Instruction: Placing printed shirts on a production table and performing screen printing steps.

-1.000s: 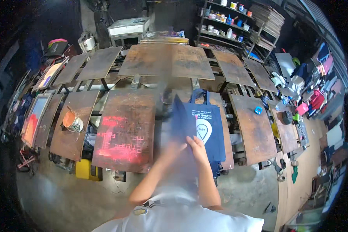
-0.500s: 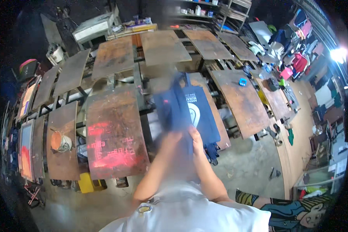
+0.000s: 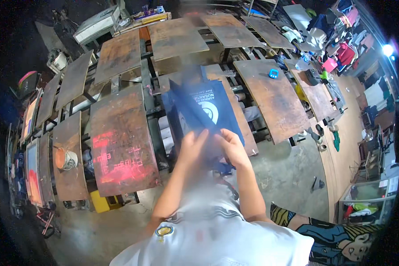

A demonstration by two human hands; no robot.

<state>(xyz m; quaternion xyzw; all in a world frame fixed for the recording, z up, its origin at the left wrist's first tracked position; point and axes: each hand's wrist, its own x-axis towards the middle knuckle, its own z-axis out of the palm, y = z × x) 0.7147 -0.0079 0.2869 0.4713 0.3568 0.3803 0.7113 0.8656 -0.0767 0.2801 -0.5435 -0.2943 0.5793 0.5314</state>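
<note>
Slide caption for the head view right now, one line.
Left hand and right hand at a dark blue bag with white print, over a brown board.

Dim at the back, lamp [image 3: 387, 50] glaring at right, edges bowed and black, middle blurred, possibly lens smear

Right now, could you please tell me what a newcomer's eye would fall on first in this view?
Most likely the vivid pink-red paint smeared over the near end of a brown board, left of the person's hands. Next might come the navy bag with white print in the middle, where the left hand and the right hand are at its near end. The bright lamp at the upper right also stands out.
</note>
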